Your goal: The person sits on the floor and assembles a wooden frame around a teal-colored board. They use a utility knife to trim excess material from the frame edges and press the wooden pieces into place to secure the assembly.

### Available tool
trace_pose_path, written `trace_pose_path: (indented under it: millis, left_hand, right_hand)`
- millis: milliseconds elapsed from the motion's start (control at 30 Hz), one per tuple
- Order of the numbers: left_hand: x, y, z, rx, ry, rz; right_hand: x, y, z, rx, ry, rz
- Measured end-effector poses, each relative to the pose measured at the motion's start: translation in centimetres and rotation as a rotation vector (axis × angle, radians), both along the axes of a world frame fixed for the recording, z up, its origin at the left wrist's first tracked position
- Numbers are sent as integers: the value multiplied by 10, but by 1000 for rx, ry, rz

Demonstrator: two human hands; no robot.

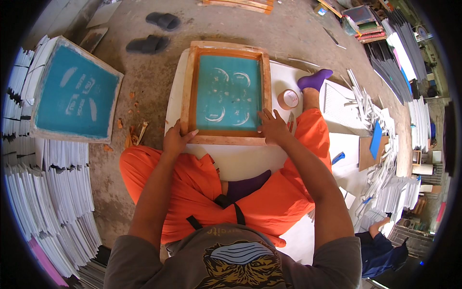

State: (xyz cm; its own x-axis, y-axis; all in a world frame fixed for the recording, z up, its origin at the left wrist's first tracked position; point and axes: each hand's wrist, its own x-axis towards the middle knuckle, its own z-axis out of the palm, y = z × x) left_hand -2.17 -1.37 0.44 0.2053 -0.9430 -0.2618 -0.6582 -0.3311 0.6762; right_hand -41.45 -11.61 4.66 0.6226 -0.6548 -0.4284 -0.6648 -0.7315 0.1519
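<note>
A wooden screen printing frame point(265, 82) with brown tape along its inner edges lies in front of me on white board point(226, 159). Its teal mesh point(228, 91) carries pale curved marks. At the near left corner, my left hand point(177, 139) holds the frame, thumb on the near rail and fingers at the left side. My right hand point(275, 127) rests on the near right corner with its fingers spread. Just beyond that hand sits a roll of tape point(288, 99). A small red-and-grey tool point(290, 122) lies beside the right wrist, partly hidden.
Another teal screen point(77, 91) leans on stacked white sheets point(53, 188) at left. Black slippers point(162, 20) lie on the floor ahead. To the right are a blue cutter point(338, 157), a brown board point(368, 159) and heaped white strips point(380, 173). Another person point(382, 250) is behind at right.
</note>
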Motion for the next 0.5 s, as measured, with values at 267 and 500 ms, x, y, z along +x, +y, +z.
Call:
trace_pose_path:
  millis: [267,500]
  left_hand:
    - [4,-2,-5,49,43,-15]
    - [3,0,-11,-35,88,13]
  right_hand:
    - [10,-6,-2,-35,-7,-34]
    - [32,-14,-25,169,-48,-36]
